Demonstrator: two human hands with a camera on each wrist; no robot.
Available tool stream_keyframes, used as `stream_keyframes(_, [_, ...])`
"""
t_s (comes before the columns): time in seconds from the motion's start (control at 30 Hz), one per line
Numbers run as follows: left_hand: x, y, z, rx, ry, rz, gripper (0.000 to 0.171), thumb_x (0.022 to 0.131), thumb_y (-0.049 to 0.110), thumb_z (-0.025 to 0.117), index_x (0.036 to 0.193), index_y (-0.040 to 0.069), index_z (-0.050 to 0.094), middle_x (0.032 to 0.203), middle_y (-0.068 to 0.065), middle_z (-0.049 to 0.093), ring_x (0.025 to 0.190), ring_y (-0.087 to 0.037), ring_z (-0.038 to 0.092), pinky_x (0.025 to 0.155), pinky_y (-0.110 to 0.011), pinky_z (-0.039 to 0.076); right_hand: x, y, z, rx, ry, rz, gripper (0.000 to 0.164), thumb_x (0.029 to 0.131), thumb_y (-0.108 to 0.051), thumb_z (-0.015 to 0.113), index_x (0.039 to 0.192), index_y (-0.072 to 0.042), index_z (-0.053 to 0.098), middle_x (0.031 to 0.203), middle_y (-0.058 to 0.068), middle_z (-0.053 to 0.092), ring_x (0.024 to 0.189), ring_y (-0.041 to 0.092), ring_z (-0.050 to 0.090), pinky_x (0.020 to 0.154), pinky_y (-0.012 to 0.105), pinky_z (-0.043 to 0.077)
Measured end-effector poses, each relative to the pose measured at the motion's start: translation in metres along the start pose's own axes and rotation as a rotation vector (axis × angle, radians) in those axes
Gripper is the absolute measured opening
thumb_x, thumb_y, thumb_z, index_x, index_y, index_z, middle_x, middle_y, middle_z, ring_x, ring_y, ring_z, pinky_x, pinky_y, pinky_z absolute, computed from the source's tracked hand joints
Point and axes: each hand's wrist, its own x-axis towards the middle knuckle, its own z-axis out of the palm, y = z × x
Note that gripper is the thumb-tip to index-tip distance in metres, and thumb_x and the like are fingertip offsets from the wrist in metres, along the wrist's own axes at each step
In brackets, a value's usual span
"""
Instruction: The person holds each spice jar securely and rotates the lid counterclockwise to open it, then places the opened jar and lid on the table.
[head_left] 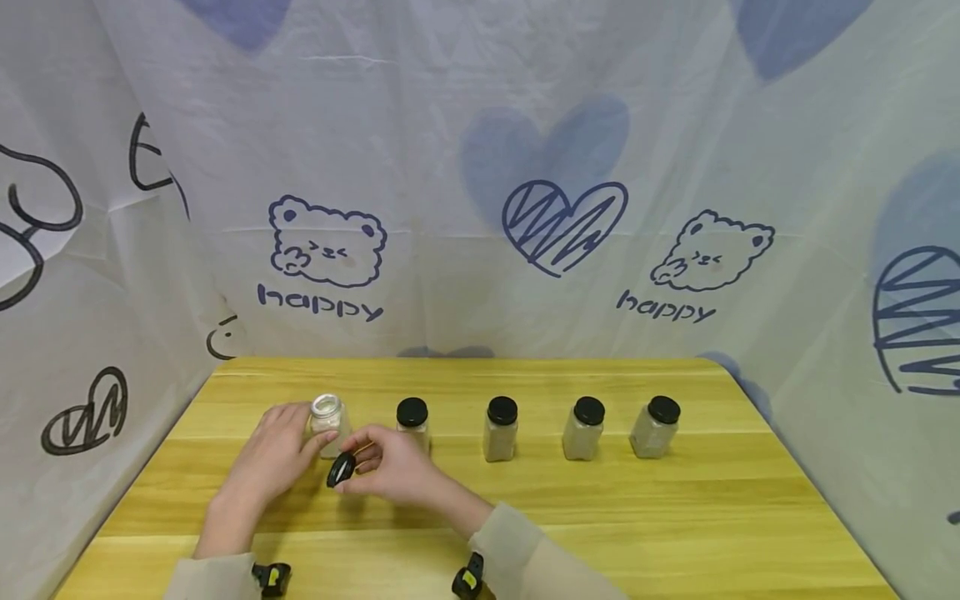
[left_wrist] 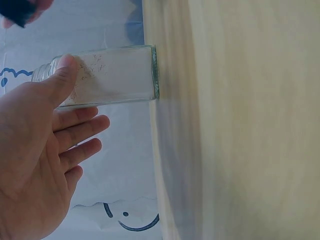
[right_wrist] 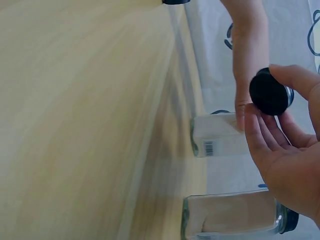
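At the left end of a row, an uncapped glass jar (head_left: 328,412) with pale contents stands upright on the table. My left hand (head_left: 273,450) holds it, thumb on the near side near the neck; in the left wrist view the thumb lies on the glass jar (left_wrist: 117,75) and the other fingertips are loosely spread. Close to the jar's right, my right hand (head_left: 405,468) pinches a black screw lid (head_left: 341,470) between thumb and fingers. The lid is tilted on edge and apart from the jar. In the right wrist view its dark round face (right_wrist: 269,94) shows.
Right of the open jar stand several similar jars with black lids, the nearest capped jar (head_left: 413,417) partly behind my right hand, the farthest capped jar (head_left: 656,427) at the right. The wooden table (head_left: 675,517) meets a printed cloth (head_left: 450,250) at the back and sides.
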Motion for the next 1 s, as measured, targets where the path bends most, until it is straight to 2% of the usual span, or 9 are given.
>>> stream_keyframes(0.17, [0.0,0.0,0.0,0.0,0.001,-0.003,0.061,0.094,0.041,0.056,0.131,-0.005,0.046,0.13,-0.024,0.05,0.123,-0.041,0.038,0.108,-0.058,0.025,0.003,0.006,0.005,0.015,-0.096,0.081,0.043,0.067,0.002,0.082,0.104,-0.009,0.062,0.094,-0.002,0.066,0.082,0.003,0.063,0.073,0.015,0.053])
stream_keyframes(0.33, [0.0,-0.001,0.001,0.002,0.0,-0.005,0.062,0.094,0.043,0.055,0.131,-0.005,0.046,0.13,-0.024,0.05,0.124,-0.041,0.038,0.107,-0.059,0.026,0.007,0.014,0.01,-0.042,-0.151,0.124,0.05,0.065,0.003,0.084,0.109,-0.008,0.061,0.097,-0.008,0.063,0.083,0.001,0.062,0.073,0.015,0.052])
stream_keyframes(0.7, [0.001,-0.001,0.001,0.005,0.001,0.002,0.062,0.094,0.044,0.054,0.132,-0.005,0.045,0.13,-0.024,0.05,0.126,-0.041,0.037,0.108,-0.058,0.026,0.011,0.026,0.014,-0.317,-0.299,-0.013,0.046,0.072,-0.012,0.083,0.114,-0.01,0.065,0.103,-0.008,0.067,0.09,-0.002,0.059,0.08,0.012,0.048])
stream_keyframes(1.0, [0.001,-0.002,0.001,0.006,-0.001,-0.004,0.063,0.095,0.043,0.054,0.133,-0.006,0.044,0.131,-0.024,0.05,0.125,-0.041,0.037,0.107,-0.058,0.026,0.011,0.026,0.022,-0.514,-0.298,-0.042,0.048,0.07,-0.016,0.085,0.114,-0.015,0.066,0.108,-0.013,0.067,0.095,-0.007,0.057,0.081,0.007,0.044])
